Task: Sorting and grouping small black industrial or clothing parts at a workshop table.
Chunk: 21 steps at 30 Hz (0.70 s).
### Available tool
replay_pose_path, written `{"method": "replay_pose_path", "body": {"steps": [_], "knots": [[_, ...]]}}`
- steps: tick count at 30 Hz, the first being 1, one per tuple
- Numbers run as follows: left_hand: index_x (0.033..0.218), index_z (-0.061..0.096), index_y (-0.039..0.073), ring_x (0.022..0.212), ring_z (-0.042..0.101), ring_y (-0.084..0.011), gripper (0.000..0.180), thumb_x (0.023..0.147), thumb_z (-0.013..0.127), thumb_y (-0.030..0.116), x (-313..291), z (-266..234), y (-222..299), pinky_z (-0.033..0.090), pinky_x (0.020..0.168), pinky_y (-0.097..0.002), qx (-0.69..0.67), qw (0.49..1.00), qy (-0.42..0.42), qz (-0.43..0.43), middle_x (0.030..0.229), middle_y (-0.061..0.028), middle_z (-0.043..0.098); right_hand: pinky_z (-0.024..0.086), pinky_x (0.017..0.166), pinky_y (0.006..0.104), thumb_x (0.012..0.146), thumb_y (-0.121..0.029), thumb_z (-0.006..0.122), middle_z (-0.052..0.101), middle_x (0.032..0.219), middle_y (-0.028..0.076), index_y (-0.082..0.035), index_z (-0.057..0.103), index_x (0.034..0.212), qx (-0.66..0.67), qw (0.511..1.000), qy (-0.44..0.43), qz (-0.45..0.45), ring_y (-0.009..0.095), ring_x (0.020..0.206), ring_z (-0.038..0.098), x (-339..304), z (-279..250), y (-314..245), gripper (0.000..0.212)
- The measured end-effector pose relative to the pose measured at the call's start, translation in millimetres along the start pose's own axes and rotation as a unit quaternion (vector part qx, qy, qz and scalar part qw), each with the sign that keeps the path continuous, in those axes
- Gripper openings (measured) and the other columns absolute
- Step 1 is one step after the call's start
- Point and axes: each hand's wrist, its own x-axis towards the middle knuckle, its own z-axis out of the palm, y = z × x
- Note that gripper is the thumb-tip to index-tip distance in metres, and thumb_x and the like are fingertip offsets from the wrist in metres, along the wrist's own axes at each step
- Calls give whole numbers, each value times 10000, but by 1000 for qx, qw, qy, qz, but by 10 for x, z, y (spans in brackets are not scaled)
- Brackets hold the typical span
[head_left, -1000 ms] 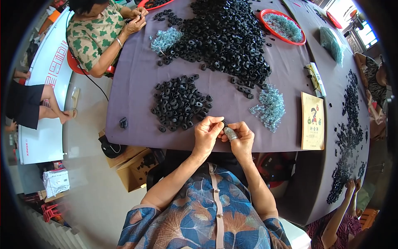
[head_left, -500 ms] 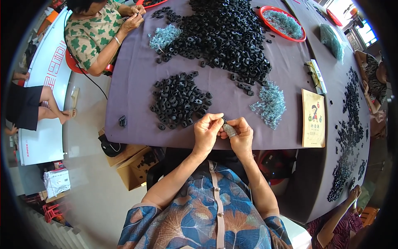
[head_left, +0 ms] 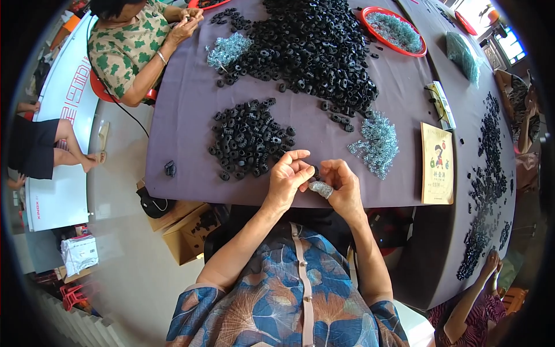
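Above the near table edge, my left hand [head_left: 285, 180] is closed, its thumb and fingers pinching a small black plastic piece [head_left: 315, 171]. My right hand [head_left: 345, 184] is just beside it, fingers curled toward the piece; what its fingertips hold is hidden. A grey wrapping [head_left: 321, 189] covers one finger of that hand. Beyond my left hand lies a small heap of ribbed black plastic pieces [head_left: 248, 139]. To the right sits a loose pile of clear bluish small parts [head_left: 378, 144].
A large mound of black pieces [head_left: 315, 52] fills the table's far middle. A red tray [head_left: 362, 18] of clear parts stands far right, and a tan printed booklet [head_left: 436, 165] lies at right. Co-workers sit at left and right; a cardboard box [head_left: 185, 237] is below the table.
My right hand has shifted slightly right, opening a wider gap between the hands. The finger with the grey wrapping has turned more level, and my left index finger has lifted a little.
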Motion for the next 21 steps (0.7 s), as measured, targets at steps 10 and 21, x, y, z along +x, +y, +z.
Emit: {"method": "replay_pose_path", "body": {"steps": [10, 21], "knots": [[1173, 500, 25, 624, 519, -30, 355, 839, 621, 42, 15, -21, 44, 380, 487, -165, -25, 995, -47, -82, 829, -12, 612, 422, 559, 241, 652, -135, 802, 558, 931, 45, -18, 606, 999, -53, 993, -34, -100, 102, 608, 477, 103, 54, 39, 415], [1193, 504, 30, 668, 565, -53, 378, 845, 637, 93, 59, -19, 21, 417, 510, -178, -142, 974, -95, -150, 892, -44, 639, 450, 665, 252, 656, -245, 796, 570, 959, 38, -39, 604, 982, 34, 994, 10, -99, 134, 783, 541, 84, 95, 116, 431]]}}
